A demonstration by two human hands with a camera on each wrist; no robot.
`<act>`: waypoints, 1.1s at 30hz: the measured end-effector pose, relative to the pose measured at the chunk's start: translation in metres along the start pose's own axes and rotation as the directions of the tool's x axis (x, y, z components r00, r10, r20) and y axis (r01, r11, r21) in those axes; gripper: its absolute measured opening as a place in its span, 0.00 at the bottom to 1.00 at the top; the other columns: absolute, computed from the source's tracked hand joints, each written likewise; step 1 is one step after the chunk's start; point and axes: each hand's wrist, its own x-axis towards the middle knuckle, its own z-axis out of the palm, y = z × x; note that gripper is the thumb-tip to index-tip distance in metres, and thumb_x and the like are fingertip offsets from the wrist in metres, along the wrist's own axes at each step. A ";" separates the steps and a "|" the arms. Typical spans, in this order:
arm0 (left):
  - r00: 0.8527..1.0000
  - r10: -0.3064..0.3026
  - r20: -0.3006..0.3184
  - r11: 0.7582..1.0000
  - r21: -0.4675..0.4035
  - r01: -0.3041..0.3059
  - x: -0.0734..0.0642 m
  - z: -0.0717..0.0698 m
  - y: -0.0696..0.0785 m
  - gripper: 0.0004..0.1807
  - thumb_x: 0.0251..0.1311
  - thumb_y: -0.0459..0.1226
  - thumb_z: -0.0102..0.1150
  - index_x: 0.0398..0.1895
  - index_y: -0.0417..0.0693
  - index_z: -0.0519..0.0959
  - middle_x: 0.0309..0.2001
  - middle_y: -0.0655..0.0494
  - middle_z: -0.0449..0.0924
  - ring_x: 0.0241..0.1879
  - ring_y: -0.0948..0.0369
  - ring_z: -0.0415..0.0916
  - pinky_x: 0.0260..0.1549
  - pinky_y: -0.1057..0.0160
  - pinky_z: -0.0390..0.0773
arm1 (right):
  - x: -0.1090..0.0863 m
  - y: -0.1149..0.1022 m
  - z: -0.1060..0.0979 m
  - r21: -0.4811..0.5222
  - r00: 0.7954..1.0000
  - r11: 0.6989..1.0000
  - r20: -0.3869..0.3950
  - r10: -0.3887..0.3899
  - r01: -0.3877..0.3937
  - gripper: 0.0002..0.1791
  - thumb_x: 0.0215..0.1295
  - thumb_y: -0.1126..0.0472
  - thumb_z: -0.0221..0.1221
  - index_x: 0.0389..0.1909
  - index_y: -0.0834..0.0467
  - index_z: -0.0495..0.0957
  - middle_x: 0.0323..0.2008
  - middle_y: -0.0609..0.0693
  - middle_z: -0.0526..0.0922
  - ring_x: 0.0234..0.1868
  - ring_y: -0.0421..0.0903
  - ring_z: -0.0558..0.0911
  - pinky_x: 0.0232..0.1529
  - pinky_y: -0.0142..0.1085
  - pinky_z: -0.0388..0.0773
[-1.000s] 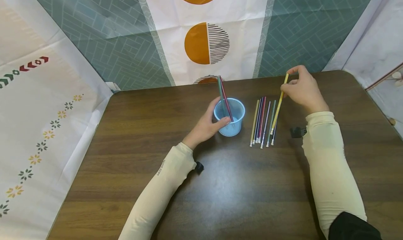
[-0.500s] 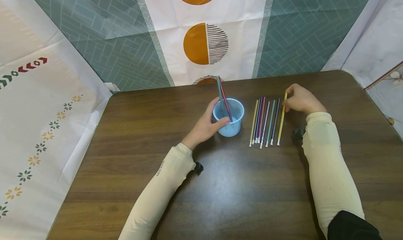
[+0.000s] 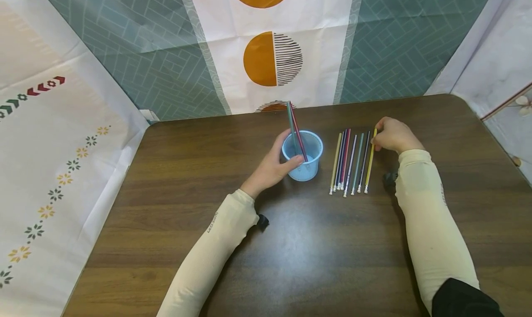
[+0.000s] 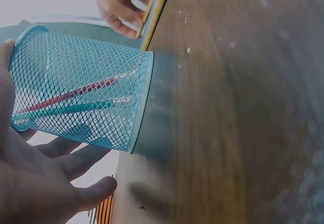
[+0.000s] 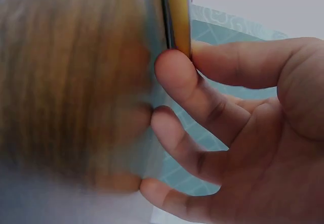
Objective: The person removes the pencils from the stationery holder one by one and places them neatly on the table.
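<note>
At three o'clock of our mesh cup, steadied in our curled left hand, our right hand pinches the yellow pencil, aligning it beside the pencil row.

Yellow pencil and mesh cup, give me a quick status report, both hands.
Left hand grips blue mesh cup, two pencils inside. Right hand pinches yellow pencil, lying on table at right edge of pencil row. Nothing in the way.

1. The head view is bright and even, with soft shadows under the arms on the tabletop.
2. Both wrist views are dim; the right one is strongly blurred.
</note>
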 end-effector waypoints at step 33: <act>1.000 0.012 0.010 1.000 -0.022 -0.012 0.002 0.000 -0.001 0.43 0.68 0.45 0.61 0.80 0.62 0.48 0.70 0.52 0.62 0.69 0.55 0.60 0.64 0.40 0.63 | 0.006 -0.001 0.007 -0.062 0.997 0.996 -0.034 0.068 -0.070 0.13 0.59 0.65 0.59 0.42 0.68 0.71 0.48 0.68 0.73 0.51 0.69 0.67 0.58 0.77 0.48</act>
